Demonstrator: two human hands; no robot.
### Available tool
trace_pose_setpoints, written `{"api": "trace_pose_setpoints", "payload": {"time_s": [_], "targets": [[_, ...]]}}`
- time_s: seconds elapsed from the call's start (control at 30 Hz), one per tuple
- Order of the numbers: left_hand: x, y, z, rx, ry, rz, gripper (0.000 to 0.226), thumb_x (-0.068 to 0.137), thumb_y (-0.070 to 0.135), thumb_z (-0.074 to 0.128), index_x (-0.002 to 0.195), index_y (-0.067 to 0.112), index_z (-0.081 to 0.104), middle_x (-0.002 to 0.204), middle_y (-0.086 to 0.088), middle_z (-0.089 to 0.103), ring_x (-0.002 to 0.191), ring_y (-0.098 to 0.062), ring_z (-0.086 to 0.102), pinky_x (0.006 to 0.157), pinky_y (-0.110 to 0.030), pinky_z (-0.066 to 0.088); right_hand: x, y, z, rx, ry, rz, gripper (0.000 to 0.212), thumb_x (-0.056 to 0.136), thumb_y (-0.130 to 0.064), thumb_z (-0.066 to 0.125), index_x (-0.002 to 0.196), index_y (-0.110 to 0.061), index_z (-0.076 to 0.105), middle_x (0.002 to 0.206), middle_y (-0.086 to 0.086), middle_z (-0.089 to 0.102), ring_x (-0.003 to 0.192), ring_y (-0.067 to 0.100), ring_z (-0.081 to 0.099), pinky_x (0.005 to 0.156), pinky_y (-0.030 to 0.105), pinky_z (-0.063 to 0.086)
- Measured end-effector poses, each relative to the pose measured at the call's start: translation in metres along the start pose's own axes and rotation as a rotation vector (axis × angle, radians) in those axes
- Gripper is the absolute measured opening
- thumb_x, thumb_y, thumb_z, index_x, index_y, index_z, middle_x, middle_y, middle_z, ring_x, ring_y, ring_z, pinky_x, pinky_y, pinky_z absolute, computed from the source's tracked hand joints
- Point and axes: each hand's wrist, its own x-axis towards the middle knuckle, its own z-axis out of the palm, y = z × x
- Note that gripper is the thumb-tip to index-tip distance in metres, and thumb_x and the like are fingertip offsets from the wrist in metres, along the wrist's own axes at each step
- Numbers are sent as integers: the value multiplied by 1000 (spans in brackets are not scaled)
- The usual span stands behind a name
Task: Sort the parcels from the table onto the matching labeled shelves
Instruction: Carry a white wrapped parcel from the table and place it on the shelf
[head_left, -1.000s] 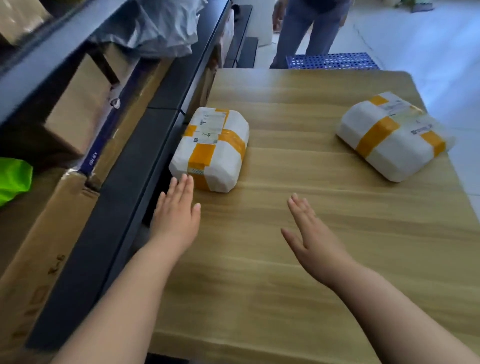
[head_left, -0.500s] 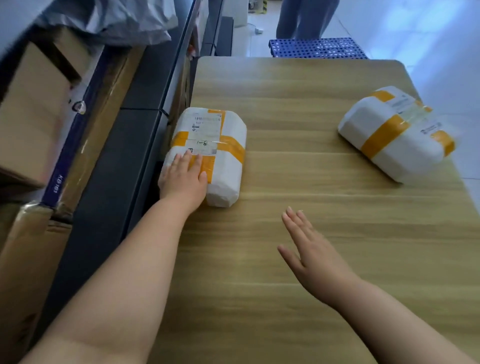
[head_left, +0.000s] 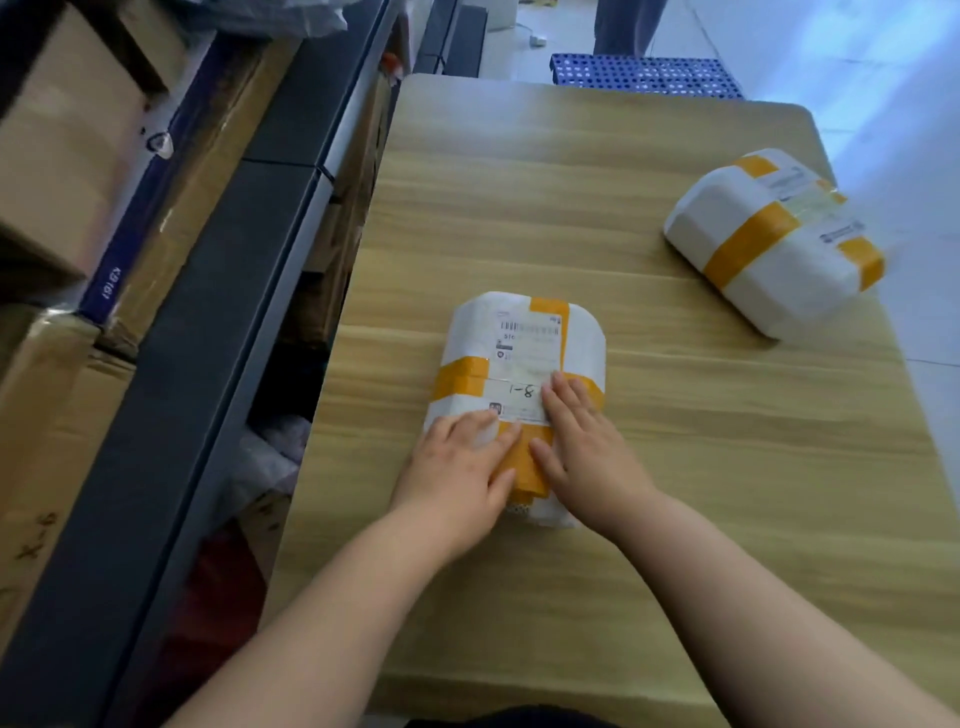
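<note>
Stretches the bare left forearm (head_left: 322, 613) and bare right forearm (head_left: 753, 597) forward from the lower edge of view, angled in toward each other. Lays the left grip (head_left: 457, 467) palm down, fingers (head_left: 488, 431) straight and close together, pointing forward and slightly right. Sets the right grip (head_left: 582, 447) palm down just beside it, fingers (head_left: 563, 395) straight and together, tips further forward than the left ones. Rests both flat on the near end of the white plastic-wrapped parcel banded with orange tape (head_left: 524, 338). Shows both thumbs angled inward, near each other but apart.

Two white, yellow-taped parcels (head_left: 524, 364) (head_left: 774, 244) lie flat, well apart.
</note>
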Motion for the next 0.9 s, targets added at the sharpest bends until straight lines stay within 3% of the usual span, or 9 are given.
{"api": "trace_pose_setpoints", "payload": {"time_s": [0.1,0.2,0.27,0.37,0.47,0.63,0.73,0.83,0.9], "targets": [[-18,7,6,-330,147,-62,47,91,38,49,135,25,52,130,0,50,114,-25,46,103,-34,38,-33,21,14,0,30,-85,80,84,-61,14,151,-16,12,157,-5,-2,141,7,-13,113,20,-7],[-31,14,18,-413,144,-390,70,90,32,60,150,25,24,148,0,25,133,-21,29,110,-32,26,-61,43,19,46,45,-110,81,82,-61,14,150,-17,13,153,-9,-3,140,5,-13,111,16,-10],[-38,22,28,-600,-18,-561,81,89,40,61,152,23,13,155,-2,15,141,-20,21,113,-35,22,-76,54,20,88,64,-83,80,85,-62,23,150,-17,11,151,-10,-7,140,5,-13,112,18,-9],[-52,46,43,-1056,-147,-583,69,85,46,63,143,20,36,144,-6,46,124,-15,50,107,-37,39,-91,64,24,387,75,173,85,91,-43,54,150,-11,3,158,6,-7,146,17,-9,116,25,-4],[-68,86,50,-1126,-56,-587,57,92,36,59,142,21,38,135,2,54,118,-12,54,104,-33,42,-106,81,20,602,-5,293,90,88,-38,61,151,-10,4,158,15,10,146,26,7,119,41,11],[-108,156,55,-1294,267,-666,53,95,28,55,143,29,33,128,10,52,107,-3,54,82,-16,45,-138,119,-17,643,9,40,86,84,-44,62,151,-17,16,155,4,25,144,20,19,116,46,22],[-134,194,61,-1279,451,-667,53,92,35,57,141,36,36,122,24,53,108,8,53,83,-11,44,-155,129,-42,649,17,-76,90,71,-61,56,148,-27,24,151,-2,34,141,17,28,112,49,30],[-163,223,66,-1236,539,-648,68,82,58,62,142,38,37,134,23,51,121,7,48,100,-21,41,-178,131,-56,698,7,-149,71,77,-47,64,139,-33,35,136,-8,50,127,14,46,103,47,41],[-185,237,67,-1181,579,-655,69,82,59,60,144,41,34,140,23,45,127,5,42,108,-27,36,-194,127,-59,696,-27,-187,69,78,-43,65,140,-31,35,134,-7,51,124,14,48,103,46,41]]}}
